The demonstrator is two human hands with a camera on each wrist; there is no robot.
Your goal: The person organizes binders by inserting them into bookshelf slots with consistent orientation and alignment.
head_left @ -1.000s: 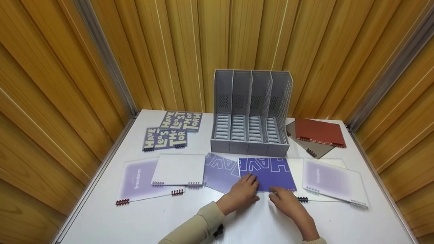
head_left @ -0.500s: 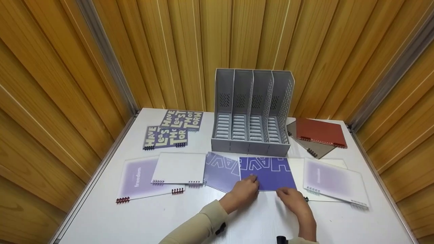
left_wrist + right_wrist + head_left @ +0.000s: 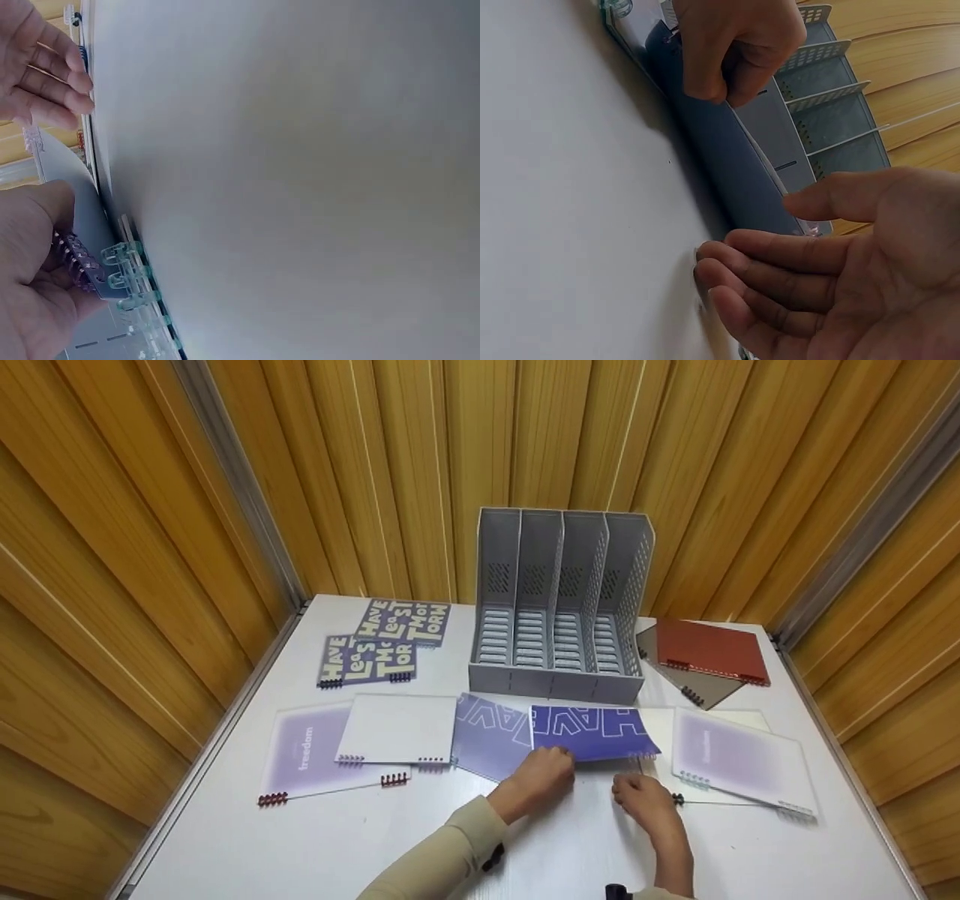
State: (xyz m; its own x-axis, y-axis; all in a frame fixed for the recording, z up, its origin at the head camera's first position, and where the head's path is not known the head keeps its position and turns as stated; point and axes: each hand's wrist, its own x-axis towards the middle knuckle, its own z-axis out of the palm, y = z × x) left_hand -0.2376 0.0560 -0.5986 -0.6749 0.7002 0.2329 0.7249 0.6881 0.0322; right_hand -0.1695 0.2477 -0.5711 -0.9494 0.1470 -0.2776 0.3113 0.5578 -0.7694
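A dark purple ring-bound notebook (image 3: 600,733) with white outlined letters has its near edge raised off the table, its cover bowing. My left hand (image 3: 540,780) pinches that edge near its left corner; purple binding rings (image 3: 79,262) show at the fingers in the left wrist view. Just right of it, my right hand (image 3: 646,804) hovers by the near right corner, holding nothing. Its fingers are loosely bent in the right wrist view, apart from the raised cover (image 3: 731,169). A paler purple notebook (image 3: 484,742) with similar letters lies at the left, partly under the dark one.
Behind stands a grey file organizer (image 3: 555,684) with several upright slots. Left lie a white notebook (image 3: 397,727), a lilac "freedom" notebook (image 3: 300,750) and two lettered notebooks (image 3: 405,622). Right are a lilac-white notebook (image 3: 742,761), a cream one (image 3: 656,727), a red one (image 3: 712,649) and a taupe one (image 3: 697,682).
The left hand's fingers have gone from lying on the purple cover to pinching its near edge, which has risen. The right hand has drawn off the cover's near edge, slightly right and back.
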